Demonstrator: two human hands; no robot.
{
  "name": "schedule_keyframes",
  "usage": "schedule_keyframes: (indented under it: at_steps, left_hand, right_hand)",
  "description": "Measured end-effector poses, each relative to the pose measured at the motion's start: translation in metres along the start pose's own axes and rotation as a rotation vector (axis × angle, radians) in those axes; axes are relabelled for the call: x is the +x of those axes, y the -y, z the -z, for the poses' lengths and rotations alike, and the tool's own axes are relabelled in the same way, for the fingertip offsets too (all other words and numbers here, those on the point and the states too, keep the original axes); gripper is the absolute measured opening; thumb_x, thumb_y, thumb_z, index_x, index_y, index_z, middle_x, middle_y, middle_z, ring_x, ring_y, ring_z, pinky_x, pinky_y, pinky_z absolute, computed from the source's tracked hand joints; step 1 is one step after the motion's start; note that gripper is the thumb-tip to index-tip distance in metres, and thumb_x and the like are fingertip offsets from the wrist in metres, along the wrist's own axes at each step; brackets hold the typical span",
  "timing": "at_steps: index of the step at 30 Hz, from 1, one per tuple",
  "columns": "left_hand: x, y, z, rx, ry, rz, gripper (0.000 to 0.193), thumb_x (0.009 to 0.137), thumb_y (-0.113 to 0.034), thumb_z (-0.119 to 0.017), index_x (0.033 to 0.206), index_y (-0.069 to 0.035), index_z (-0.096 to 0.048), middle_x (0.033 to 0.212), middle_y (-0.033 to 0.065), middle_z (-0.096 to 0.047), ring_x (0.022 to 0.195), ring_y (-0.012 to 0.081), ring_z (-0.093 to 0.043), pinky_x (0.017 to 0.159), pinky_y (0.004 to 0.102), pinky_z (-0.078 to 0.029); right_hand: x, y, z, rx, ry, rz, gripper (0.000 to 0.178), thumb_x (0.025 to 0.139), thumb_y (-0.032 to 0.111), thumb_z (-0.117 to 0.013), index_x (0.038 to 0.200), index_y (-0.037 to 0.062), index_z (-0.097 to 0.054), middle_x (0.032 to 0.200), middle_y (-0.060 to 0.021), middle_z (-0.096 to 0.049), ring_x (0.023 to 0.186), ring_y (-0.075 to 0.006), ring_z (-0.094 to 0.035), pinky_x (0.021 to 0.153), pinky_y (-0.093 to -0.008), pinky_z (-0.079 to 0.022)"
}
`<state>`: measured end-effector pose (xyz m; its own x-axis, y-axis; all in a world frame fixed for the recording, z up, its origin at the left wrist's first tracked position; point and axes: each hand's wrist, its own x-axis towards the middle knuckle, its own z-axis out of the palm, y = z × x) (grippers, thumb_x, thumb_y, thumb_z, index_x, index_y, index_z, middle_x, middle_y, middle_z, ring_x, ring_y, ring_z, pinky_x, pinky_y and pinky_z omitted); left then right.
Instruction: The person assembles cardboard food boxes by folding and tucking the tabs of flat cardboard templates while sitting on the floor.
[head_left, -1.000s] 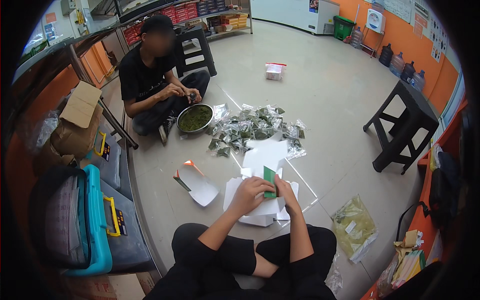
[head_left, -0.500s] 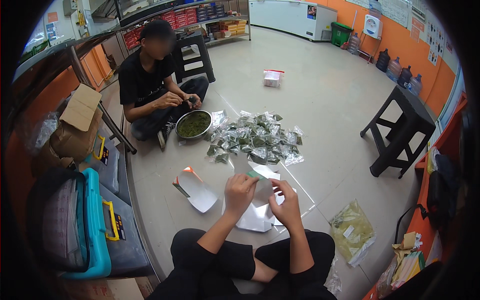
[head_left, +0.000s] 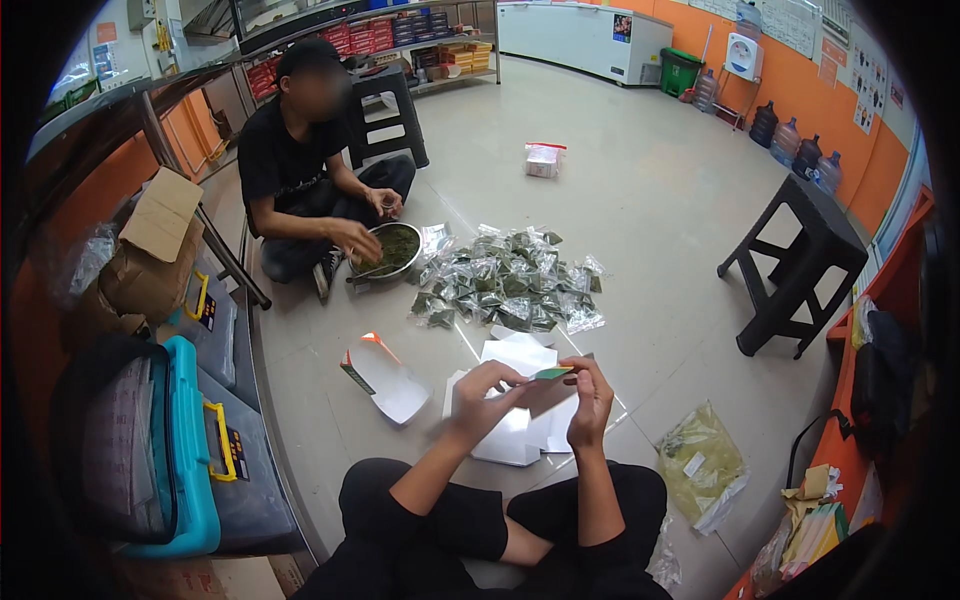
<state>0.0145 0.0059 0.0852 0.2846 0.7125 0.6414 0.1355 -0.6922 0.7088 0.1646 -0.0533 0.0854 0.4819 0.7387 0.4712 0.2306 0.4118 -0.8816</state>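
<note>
My left hand (head_left: 478,400) and my right hand (head_left: 589,402) hold a piece of folded printed card (head_left: 549,393) between them, above the floor in front of my crossed legs. A narrow green strip shows along its top edge. The fingers of both hands are closed on it, left and right. Under it lie several flat white card sheets (head_left: 505,447), partly overlapping. To their left sits a partly folded paper box (head_left: 391,388), white inside with orange and green edges. Beyond the sheets is a heap of small clear packets (head_left: 512,280) with dark green contents.
A co-worker (head_left: 295,150) sits cross-legged at far left, one hand over a metal bowl (head_left: 411,268) of green shreds. A black stool (head_left: 800,260) stands right. A yellowish plastic bag (head_left: 705,465) lies near my right knee. Lidded bins (head_left: 245,470) line the left side.
My hands have moved slightly right and turned the card, so its green strip now lies level. The co-worker's one hand has gone down to the bowl.
</note>
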Motion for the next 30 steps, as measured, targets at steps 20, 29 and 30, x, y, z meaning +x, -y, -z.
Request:
schedule_keyframes:
  at_steps: [20,29,30]
  left_hand:
    - [0.000,-0.013,0.002,0.218,0.024,-0.100,0.018,0.070,-0.003,-0.072,0.087,-0.008,-0.070,0.076,0.0065,-0.062,0.064,0.0174,-0.061,0.055,0.0258,-0.049]
    - [0.000,-0.002,0.005,0.203,0.039,-0.036,0.016,0.071,-0.003,-0.071,0.086,-0.008,-0.070,0.074,0.0059,-0.061,0.063,0.0160,-0.061,0.054,0.0260,-0.048]
    - [0.000,0.001,0.007,0.204,0.038,-0.037,0.016,0.071,-0.003,-0.071,0.086,-0.008,-0.070,0.074,0.0059,-0.061,0.063,0.0160,-0.061,0.054,0.0260,-0.048]
  right_hand:
    - [-0.001,0.004,-0.009,0.623,-0.076,-0.539,0.042,0.085,0.004,-0.057,0.120,-0.0018,-0.034,0.102,-0.0150,-0.056,0.083,-0.0161,-0.061,0.070,-0.0253,-0.053]
    - [0.002,0.003,0.002,0.527,0.118,-0.624,0.033,0.085,0.008,-0.059,0.113,-0.0052,-0.046,0.100,-0.0138,-0.061,0.077,-0.0159,-0.063,0.065,-0.0251,-0.053]
    - [0.002,0.003,0.001,0.528,0.119,-0.623,0.033,0.085,0.008,-0.059,0.113,-0.0052,-0.046,0.100,-0.0138,-0.061,0.077,-0.0159,-0.063,0.065,-0.0251,-0.053]
